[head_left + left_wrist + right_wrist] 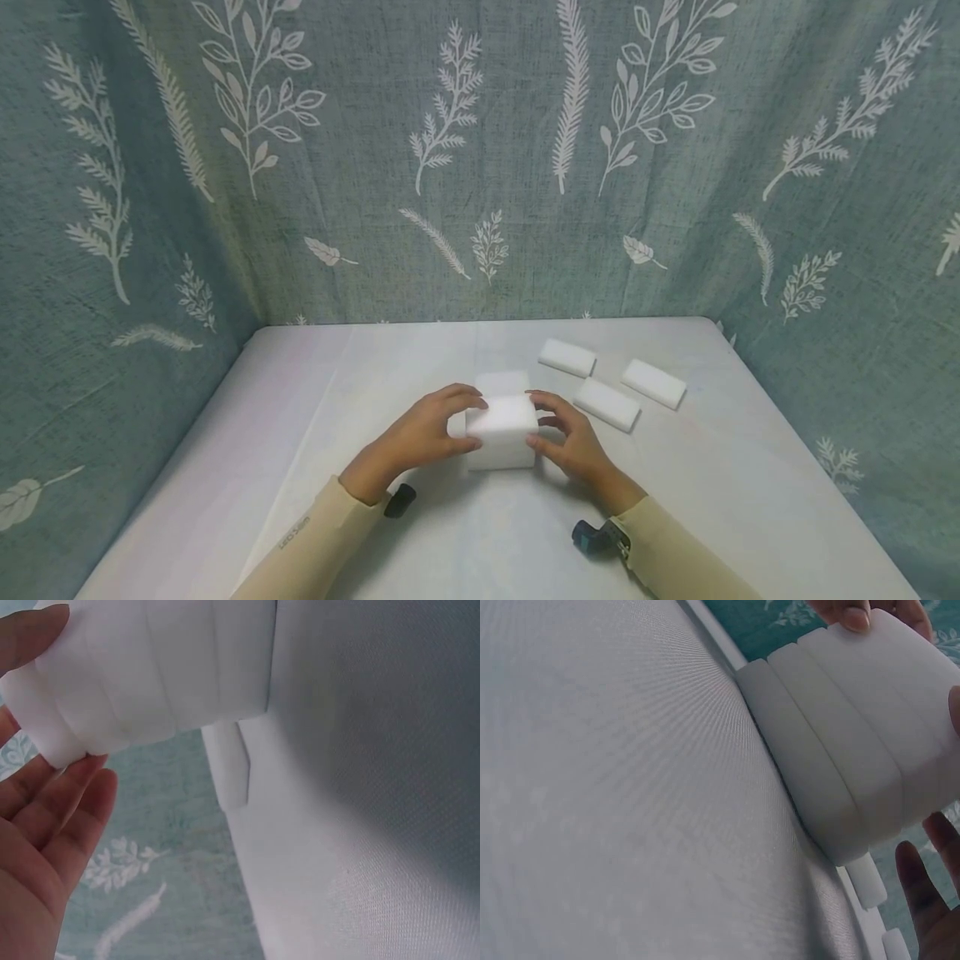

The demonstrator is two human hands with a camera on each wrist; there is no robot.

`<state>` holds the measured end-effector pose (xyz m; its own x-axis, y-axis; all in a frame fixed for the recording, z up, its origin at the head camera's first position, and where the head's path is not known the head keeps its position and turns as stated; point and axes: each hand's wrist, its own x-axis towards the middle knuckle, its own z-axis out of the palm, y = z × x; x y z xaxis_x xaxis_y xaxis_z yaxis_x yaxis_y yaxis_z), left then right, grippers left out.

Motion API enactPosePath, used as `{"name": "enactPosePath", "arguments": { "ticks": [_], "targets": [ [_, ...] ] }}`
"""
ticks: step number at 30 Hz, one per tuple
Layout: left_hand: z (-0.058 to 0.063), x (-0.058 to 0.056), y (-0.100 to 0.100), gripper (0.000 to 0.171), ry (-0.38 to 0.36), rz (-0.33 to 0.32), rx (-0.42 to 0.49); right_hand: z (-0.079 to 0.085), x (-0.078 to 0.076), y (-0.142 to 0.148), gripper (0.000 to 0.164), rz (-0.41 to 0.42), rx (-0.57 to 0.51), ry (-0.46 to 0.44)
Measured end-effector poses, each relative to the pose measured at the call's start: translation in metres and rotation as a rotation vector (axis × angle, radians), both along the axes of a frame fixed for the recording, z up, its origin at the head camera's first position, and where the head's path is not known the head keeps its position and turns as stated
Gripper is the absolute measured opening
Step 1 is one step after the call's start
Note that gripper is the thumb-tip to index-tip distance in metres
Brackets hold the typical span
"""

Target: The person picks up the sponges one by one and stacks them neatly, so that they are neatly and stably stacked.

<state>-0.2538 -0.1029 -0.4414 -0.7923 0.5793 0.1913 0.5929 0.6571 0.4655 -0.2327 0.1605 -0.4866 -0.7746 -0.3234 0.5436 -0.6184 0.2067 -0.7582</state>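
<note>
In the head view, a stack of white sponge blocks (501, 452) stands on the table between both hands. The right wrist view shows several flat blocks laid one on another, their edges roughly in line. My left hand (426, 429) grips the left end of the top sponge block (504, 412), thumb on the near side and fingertips on the far side. At its right end my right hand (576, 443) holds the same block between thumb and index finger; the other fingers spread out beside the stack. Directly behind the stack, another white block (502, 382) shows partly.
Three loose white sponge blocks, a rear one (567, 357), a nearer one (607, 404) and a right one (654, 383), lie right of the stack. The white table (360, 358) ends at a leaf-patterned green curtain (360, 208) behind and at both sides.
</note>
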Motion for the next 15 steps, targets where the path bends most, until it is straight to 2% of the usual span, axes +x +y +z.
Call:
{"name": "enactPosePath", "arguments": {
  "ticks": [4,10,15],
  "targets": [
    [-0.0003,-0.0016,0.0005,0.047,0.009,-0.006,0.010,-0.0004,-0.0006,0.0004,0.054,-0.016,-0.005,0.019],
    [-0.0015,-0.0024,0.0005,0.046,0.014,-0.023,0.033,0.0009,0.0001,0.0004,0.054,0.003,-0.029,0.051],
    [-0.0029,-0.0031,-0.0018,0.045,0.018,-0.042,0.059,0.0014,0.0012,-0.0010,0.055,0.010,-0.027,0.044]
  ]
}}
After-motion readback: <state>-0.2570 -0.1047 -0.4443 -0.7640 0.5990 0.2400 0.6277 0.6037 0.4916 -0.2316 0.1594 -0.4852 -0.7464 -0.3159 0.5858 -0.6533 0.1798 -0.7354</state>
